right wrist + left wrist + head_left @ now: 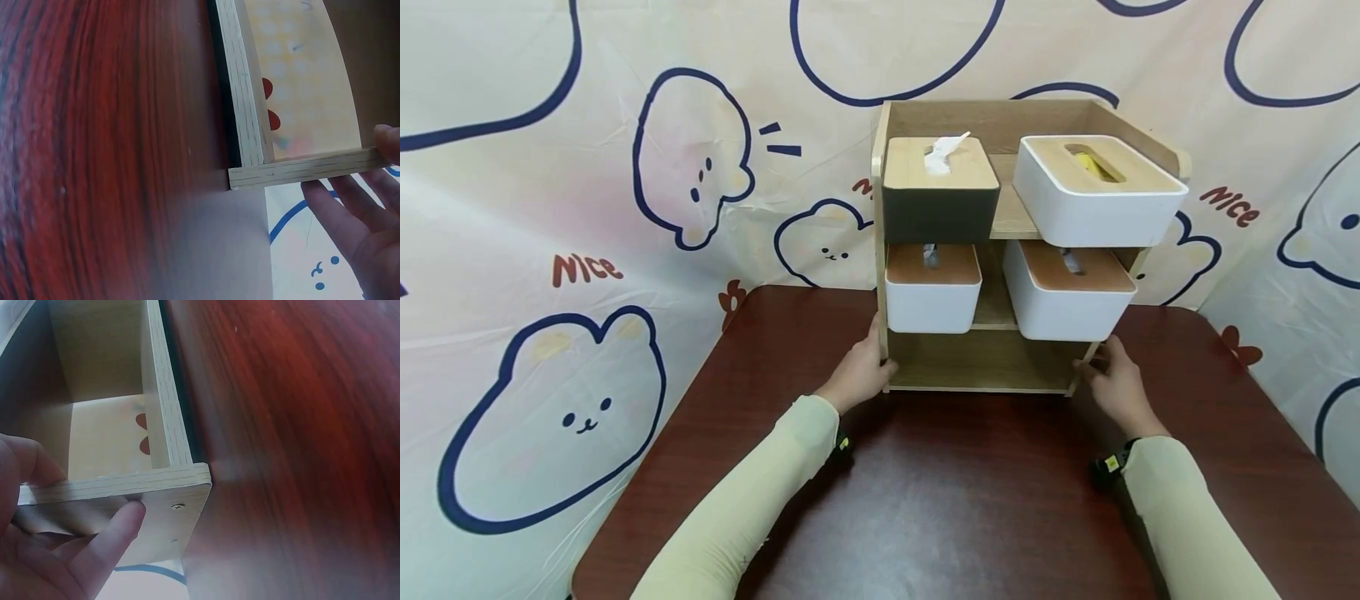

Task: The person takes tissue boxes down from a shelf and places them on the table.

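Observation:
A light wooden shelf (992,362) stands on the table. My left hand (859,372) grips its left side panel low at the front edge. The left wrist view shows the thumb and fingers on opposite faces of that panel (159,481). On the other side my right hand (1120,387) holds the right side panel (312,167), the thumb inside and the fingers along the outer face. A dark tissue box (940,212) and a white tissue box (1097,200) sit on the top tier. Two white boxes with brown lids, one left (932,307) and one right (1067,312), fill the middle tier.
The dark red wooden table (970,500) spreads in front of the shelf and to both sides. Behind it hangs a pale cloth (715,33) printed with cartoon bears. White tissue (945,154) sticks out of the dark box.

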